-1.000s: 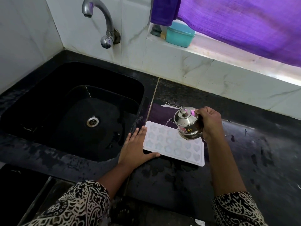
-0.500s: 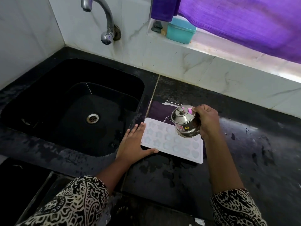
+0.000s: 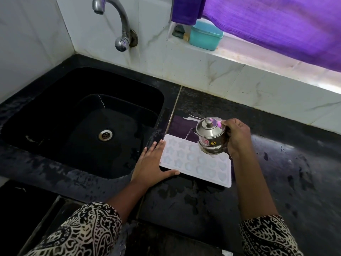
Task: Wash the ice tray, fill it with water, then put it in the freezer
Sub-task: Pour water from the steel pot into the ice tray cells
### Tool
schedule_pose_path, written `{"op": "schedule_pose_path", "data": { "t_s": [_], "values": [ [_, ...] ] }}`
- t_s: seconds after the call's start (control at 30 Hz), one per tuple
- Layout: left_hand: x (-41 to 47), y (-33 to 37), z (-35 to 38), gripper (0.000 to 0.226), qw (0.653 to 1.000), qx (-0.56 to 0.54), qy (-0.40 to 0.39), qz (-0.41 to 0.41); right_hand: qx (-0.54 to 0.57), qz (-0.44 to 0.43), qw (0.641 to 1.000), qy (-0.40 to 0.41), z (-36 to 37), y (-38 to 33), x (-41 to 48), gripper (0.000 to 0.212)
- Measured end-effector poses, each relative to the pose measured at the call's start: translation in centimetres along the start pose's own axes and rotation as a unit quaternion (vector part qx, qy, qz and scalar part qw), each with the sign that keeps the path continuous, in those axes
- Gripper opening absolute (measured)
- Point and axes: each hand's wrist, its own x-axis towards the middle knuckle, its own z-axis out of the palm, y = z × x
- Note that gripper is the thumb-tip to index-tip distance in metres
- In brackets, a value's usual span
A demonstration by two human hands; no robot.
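A white ice tray [image 3: 195, 161] lies flat on the wet black countertop [image 3: 276, 172], just to the right of the black sink [image 3: 73, 111], with its long side running away to the right. It is a thin rectangular sheet with rounded corners and a plain flat rim. Its top is pressed into rows of small shaped moulds, star-like toward the left end and heart-like toward the right. The moulds look pale and glossy, but how full each one is cannot be told.

The left hand [image 3: 149, 163] rests flat on the counter with its fingers straight and together against the tray's left edge and its thumb spread along the near edge; it holds nothing. The right hand [image 3: 238, 135] has its fingers curled round the far side of a small steel jug [image 3: 210, 134] with a knobbed lid and a red label. The jug hangs tilted over the tray's far right part. A thin stream of water [image 3: 187, 134] runs from its spout down to the tray's far row.

A steel tap [image 3: 118, 21] juts from the tiled wall above the sink. A teal box [image 3: 205, 35] sits on the sill under a purple curtain [image 3: 276, 21].
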Motion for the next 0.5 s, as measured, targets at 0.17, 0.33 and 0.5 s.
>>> {"op": "schedule_pose_path", "data": {
  "t_s": [0.17, 0.33, 0.5],
  "values": [
    [-0.1, 0.0, 0.0, 0.12, 1.0, 0.004, -0.001, -0.001, 0.118, 0.016, 0.993, 0.019, -0.6, -0.4, -0.5, 0.023],
    [-0.1, -0.1, 0.1, 0.121, 1.0, 0.003, 0.004, 0.0, 0.12, -0.004, 0.992, 0.024, -1.3, -0.8, -1.2, 0.026],
    [-0.1, -0.1, 0.1, 0.12, 1.0, -0.003, 0.007, 0.002, 0.048, 0.003, 0.998, 0.041, -2.2, -0.3, -1.2, 0.023]
  ]
}}
